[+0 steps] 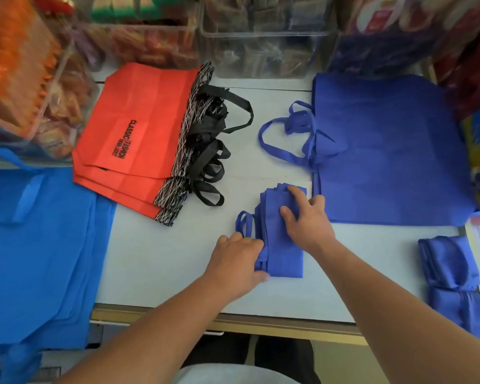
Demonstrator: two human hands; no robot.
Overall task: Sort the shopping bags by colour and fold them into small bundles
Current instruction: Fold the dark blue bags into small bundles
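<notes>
Right hand flat on narrow-folded blue bag, fingers spread, pressing it down at centre of tabletop, toward front edge; left hand curls round bag's near-left edge, gripping. Hands close, not touching. Blue bundles at front right corner; flat blue bags stacked far right; red bags far left; light-blue bags overhang left edge; clear bins line back edge

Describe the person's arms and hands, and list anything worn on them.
The left arm and right arm are bare to the edge of the picture, with no sleeves in view. The left hand and right hand wear no gloves, and no watch, bracelet or ring shows on either.
</notes>
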